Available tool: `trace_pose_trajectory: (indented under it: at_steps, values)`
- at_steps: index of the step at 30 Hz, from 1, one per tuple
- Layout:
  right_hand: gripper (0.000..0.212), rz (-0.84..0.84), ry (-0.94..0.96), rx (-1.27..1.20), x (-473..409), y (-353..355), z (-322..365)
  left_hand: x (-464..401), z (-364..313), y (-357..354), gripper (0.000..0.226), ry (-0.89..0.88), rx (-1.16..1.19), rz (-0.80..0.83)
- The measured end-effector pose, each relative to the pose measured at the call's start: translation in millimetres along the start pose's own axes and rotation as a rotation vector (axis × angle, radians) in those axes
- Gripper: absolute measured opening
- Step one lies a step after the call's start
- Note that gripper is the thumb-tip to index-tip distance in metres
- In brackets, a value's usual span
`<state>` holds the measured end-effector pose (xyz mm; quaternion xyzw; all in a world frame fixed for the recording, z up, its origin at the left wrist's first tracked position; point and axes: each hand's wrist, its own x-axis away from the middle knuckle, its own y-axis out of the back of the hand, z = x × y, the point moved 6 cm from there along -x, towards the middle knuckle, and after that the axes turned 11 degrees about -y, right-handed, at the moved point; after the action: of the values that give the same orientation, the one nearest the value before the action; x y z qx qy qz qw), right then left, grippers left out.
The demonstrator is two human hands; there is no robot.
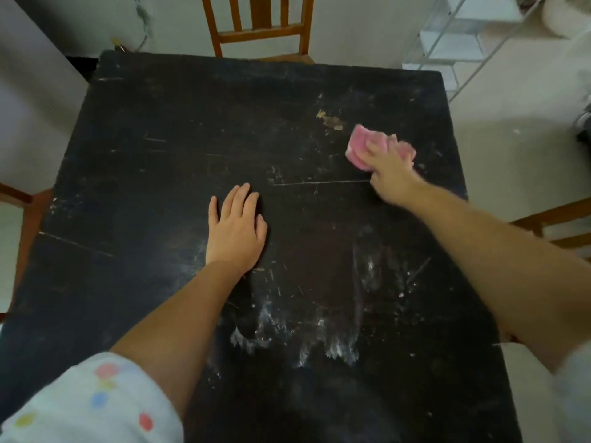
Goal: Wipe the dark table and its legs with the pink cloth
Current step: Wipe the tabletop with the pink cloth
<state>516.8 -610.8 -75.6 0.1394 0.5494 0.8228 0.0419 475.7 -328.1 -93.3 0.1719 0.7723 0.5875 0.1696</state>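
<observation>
Pink cloth (361,148) bunched under right hand (388,174); dark table (160,155) scratched.

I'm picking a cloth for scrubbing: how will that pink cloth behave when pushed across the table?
The pink cloth looks soft and floppy: it bunches in folds under the right hand. It probably slides easily on the flat table, though it may drag over the chipped patch. It seems light, moved with one hand.
</observation>
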Motion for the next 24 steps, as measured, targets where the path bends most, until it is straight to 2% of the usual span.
trace_pose_trajectory:
  at_steps: [2,3,6,8,9,11,12,14,15,18,20,22,24]
  values:
    - [0.06,-0.004,0.104,0.023,58.1,-37.6,2.6,-1.0,-0.7,0.8,0.045,-0.003,0.018,-0.005]
    - [0.05,0.034,0.188,0.051,102.6,-55.6,9.0,-1.0,-0.6,1.4,0.045,0.0,0.021,-0.009]
    - [0.047,0.191,0.392,-0.026,241.8,-93.6,20.3,0.0,-2.0,2.5,0.045,0.002,0.018,0.007]
    - [0.059,0.23,0.488,-0.129,282.0,-84.1,17.5,-0.9,-2.6,3.4,0.045,0.005,0.018,0.011]
    - [0.064,0.252,0.491,-0.214,276.8,-62.7,18.7,-0.6,-1.9,3.9,0.045,0.009,0.018,0.012]
    - [0.046,0.226,0.394,-0.314,228.6,-16.3,16.3,-0.6,-1.9,4.1,0.045,0.012,0.009,0.011]
    - [0.037,0.141,0.295,-0.345,189.1,8.8,10.0,-0.3,-2.2,4.0,0.044,0.008,0.004,0.006]
    - [0.042,-0.041,0.134,-0.3,99.5,46.3,-9.4,-0.3,-3.0,2.7,0.043,-0.001,-0.004,-0.007]
    - [0.045,-0.071,0.052,-0.252,57.9,52.2,-22.1,-0.3,-2.4,2.0,0.043,-0.003,-0.01,-0.012]
    - [0.056,-0.024,-0.155,-0.103,0.7,26.4,-60.9,0.7,-1.5,1.5,0.043,0.011,-0.015,-0.023]
    - [0.067,-0.054,-0.095,0.007,33.6,3.2,-60.3,-0.4,-2.5,2.3,0.043,0.01,-0.003,-0.024]
    - [0.073,-0.093,0.083,0.005,106.3,-17.4,-46.8,-1.4,-2.6,2.6,0.043,0.013,0.001,-0.021]
    - [0.068,0.08,0.192,-0.072,199.0,-42.7,-38.1,-0.6,-3.8,3.0,0.043,0.008,-0.002,-0.008]
